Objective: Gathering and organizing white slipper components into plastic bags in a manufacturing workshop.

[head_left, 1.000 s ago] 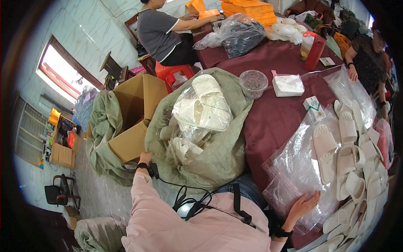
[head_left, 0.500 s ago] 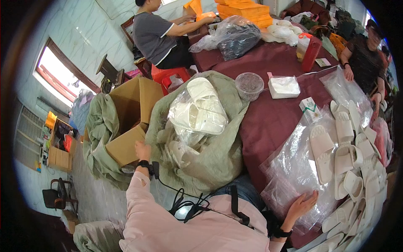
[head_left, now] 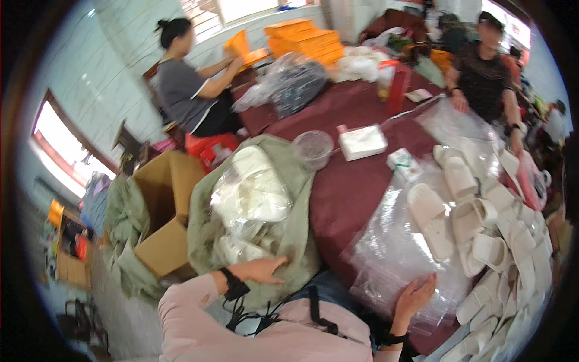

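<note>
My left hand [head_left: 262, 270] is over the near side of a green woven sack [head_left: 301, 244], its fingers stretched out and holding nothing. White slippers in clear plastic bags [head_left: 256, 187] fill the sack's mouth. On the right, my right hand [head_left: 416, 294] rests open at the near edge of a spread of flat clear plastic bags [head_left: 377, 259]. A loose cream slipper [head_left: 430, 220] lies on those bags. Beyond it, several more slippers [head_left: 490, 250] are heaped along the right side of the table.
An open cardboard box [head_left: 163, 250] stands left of the sack. On the maroon-covered table [head_left: 344, 199] are a round clear tub [head_left: 312, 149], a white tissue pack [head_left: 363, 142] and a small white-green box [head_left: 404, 164]. Co-workers sit at the far left and far right; orange packages [head_left: 304, 42] are stacked behind.
My left hand has moved right, from beside the cardboard box to over the sack's near side. My right hand stays on the plastic bags. The whole view has shifted, with more of the far side showing.
</note>
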A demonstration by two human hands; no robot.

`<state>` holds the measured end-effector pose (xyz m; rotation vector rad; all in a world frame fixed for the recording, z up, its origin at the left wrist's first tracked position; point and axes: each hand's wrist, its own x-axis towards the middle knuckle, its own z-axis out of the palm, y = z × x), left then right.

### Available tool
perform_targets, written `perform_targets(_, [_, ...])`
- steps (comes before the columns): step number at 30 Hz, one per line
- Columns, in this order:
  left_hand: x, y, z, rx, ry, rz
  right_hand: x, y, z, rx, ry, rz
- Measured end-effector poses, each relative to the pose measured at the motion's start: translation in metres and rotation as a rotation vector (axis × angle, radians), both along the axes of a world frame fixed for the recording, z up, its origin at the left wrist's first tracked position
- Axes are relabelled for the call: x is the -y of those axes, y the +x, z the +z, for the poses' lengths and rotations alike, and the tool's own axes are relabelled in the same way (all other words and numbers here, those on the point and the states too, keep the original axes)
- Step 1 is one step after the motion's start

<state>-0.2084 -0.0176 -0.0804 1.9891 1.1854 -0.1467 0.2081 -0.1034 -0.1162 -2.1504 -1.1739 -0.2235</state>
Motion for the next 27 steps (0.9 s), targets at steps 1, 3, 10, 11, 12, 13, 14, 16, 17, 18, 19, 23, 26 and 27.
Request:
perform_targets(1, [-0.007,0.0,-0.013,-0.076,-0.089,-0.127,0.0,0.0,-0.003,-0.024,0.011,-0.007])
perform_targets(3, [-0.022,0.01,-0.019,0.016,-0.143,-0.372,0.0,-0.001,-0.007,0.017,0.019,0.034])
perform_targets(10, [-0.053,0.144,0.06,-0.136,-0.321,-0.731,-0.008,-0.01,0.014,-0.07,0.019,0.001])
perform_targets(11, [-0.059,0.157,0.054,-0.201,-0.155,-0.932,-0.007,-0.008,0.014,-0.077,0.04,-0.071])
perform_targets(12, [-0.061,0.182,0.071,-0.221,-0.139,-0.994,-0.006,-0.006,0.011,-0.066,0.048,-0.049])
perform_targets(13, [-0.058,0.214,0.103,-0.164,-0.133,-1.101,-0.004,-0.002,0.01,-0.051,0.051,-0.028])
perform_targets(14, [-0.048,0.242,0.13,-0.105,-0.137,-1.204,0.0,0.001,0.007,-0.055,0.058,-0.089])
perform_targets(16, [-0.022,0.268,0.181,0.34,-0.471,-1.164,-0.001,0.0,0.009,-0.03,0.02,-0.066])
perform_targets(17, [-0.012,0.269,0.176,0.586,-0.553,-1.254,-0.005,-0.004,0.012,-0.03,0.036,-0.056])
perform_targets(18, [0.006,0.293,0.206,0.766,-0.826,-1.37,0.0,0.001,0.008,-0.03,0.024,-0.081])
perform_targets(19, [0.022,0.299,0.214,0.808,-1.155,-1.489,-0.006,-0.004,0.011,-0.028,0.033,-0.047])
perform_targets(23, [0.058,0.319,0.23,0.974,-1.506,-1.684,-0.004,-0.004,0.004,-0.045,0.029,-0.031])
perform_targets(26, [0.079,0.321,0.23,1.164,-1.521,-1.81,-0.006,-0.008,0.006,-0.059,0.046,-0.019])
perform_targets(27, [0.089,0.32,0.228,1.224,-1.515,-1.846,-0.005,-0.008,0.007,-0.06,0.031,-0.012])
